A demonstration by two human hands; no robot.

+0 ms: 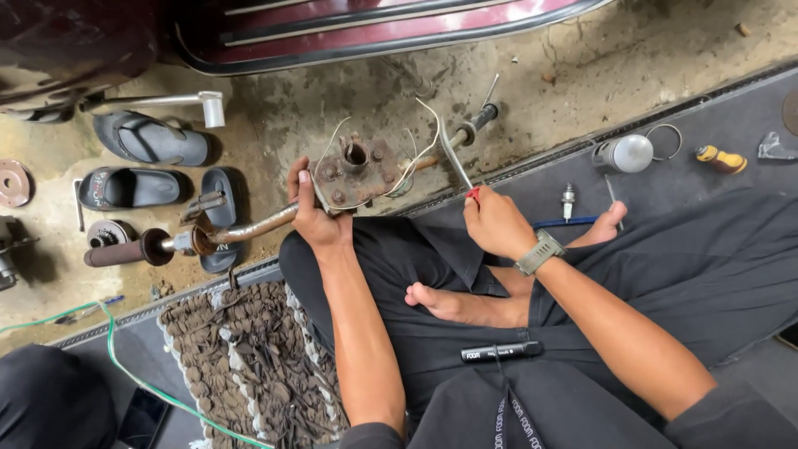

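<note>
Left hand (314, 218) grips rusty tubular handlebar (249, 229)

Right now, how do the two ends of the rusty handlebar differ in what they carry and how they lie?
The left end carries a thick dark grip and rests on the concrete beside the sandals. The right end has only a short, thin dark sleeve and points up and away. The left end also has a lever bracket near it; the right shows none. Both belong to one rusty handlebar, held by the left hand.
</note>
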